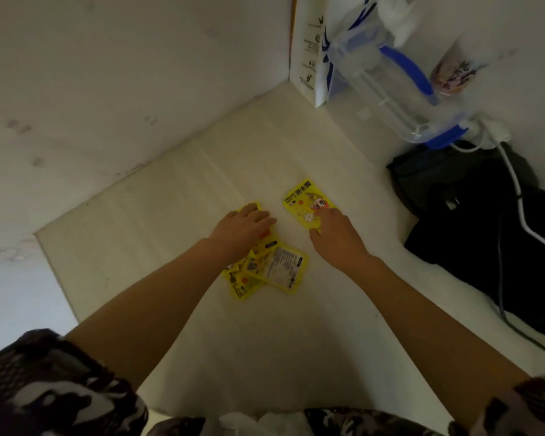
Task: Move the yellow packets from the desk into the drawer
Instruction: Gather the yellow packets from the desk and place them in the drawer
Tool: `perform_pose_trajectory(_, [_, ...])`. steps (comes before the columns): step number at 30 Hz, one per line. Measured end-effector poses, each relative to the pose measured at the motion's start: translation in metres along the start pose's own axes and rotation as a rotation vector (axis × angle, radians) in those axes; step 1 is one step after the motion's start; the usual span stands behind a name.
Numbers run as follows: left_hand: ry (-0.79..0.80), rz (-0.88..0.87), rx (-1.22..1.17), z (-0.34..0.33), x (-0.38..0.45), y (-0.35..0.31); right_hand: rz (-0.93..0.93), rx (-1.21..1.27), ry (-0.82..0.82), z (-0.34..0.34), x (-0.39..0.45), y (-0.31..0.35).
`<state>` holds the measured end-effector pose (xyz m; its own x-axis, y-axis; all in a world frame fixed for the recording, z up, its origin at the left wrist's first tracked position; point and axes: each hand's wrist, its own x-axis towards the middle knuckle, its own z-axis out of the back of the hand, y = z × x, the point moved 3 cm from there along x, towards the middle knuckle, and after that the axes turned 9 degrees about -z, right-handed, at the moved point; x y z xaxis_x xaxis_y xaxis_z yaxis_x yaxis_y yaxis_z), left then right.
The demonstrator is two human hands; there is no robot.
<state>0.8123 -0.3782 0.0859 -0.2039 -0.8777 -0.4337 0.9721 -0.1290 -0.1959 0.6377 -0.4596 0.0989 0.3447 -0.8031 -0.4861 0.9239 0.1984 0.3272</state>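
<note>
Several yellow packets lie on the white desk [170, 215]. One packet with a cartoon print [301, 199] lies alone to the right; my right hand [334, 229] rests on its near end, fingers laid over it. My left hand [244, 226] lies flat with straight fingers on a packet [252, 206] at the top of an overlapping pile. Below that hand, a face-down packet with a white label [285, 267] and another yellow packet [241, 281] overlap. No drawer is in view.
A clear plastic jug with blue handle and base [400, 89] and a white paper bag [309, 58] stand in the back corner. A black bag [485, 231] with a white cable [513, 177] fills the right side. Walls close the desk at left and back.
</note>
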Motion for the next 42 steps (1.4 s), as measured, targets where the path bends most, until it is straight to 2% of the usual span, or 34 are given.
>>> perform_pose_trajectory(4, [0.081,-0.053,0.005,-0.003,0.002,0.004,-0.032,-0.021,-0.056,0.004,0.028,0.003])
perform_pose_trajectory(7, [0.056,-0.052,0.031,-0.002,0.001,0.007,-0.062,-0.028,-0.063,0.004,0.042,0.005])
perform_pose_trajectory(13, [-0.006,0.053,0.09,-0.002,0.001,0.022,-0.116,-0.126,-0.109,-0.002,0.056,0.005])
perform_pose_trajectory(17, [-0.015,0.149,0.041,-0.006,-0.001,0.035,-0.156,-0.101,-0.071,-0.002,0.062,0.007])
perform_pose_trajectory(21, [-0.008,0.296,-0.095,-0.009,-0.008,0.043,-0.211,-0.082,-0.002,-0.005,0.064,0.008])
perform_pose_trajectory(28, [-0.211,0.474,-0.394,-0.014,-0.032,0.047,-0.215,0.034,0.082,-0.005,0.058,-0.001])
perform_pose_trajectory(31, [-0.263,0.554,-0.461,-0.018,-0.046,0.049,-0.168,0.105,0.073,-0.003,0.048,-0.005])
perform_pose_trajectory(36, [-0.403,0.677,-0.718,-0.018,-0.068,0.044,-0.076,0.25,0.044,0.005,0.023,-0.006])
perform_pose_trajectory(39, [-0.41,0.704,-0.908,-0.026,-0.076,0.031,-0.025,0.316,0.097,0.002,0.006,0.0])
perform_pose_trajectory(42, [-0.388,0.724,-1.027,-0.039,-0.077,0.017,-0.007,0.273,0.15,-0.012,-0.005,0.005])
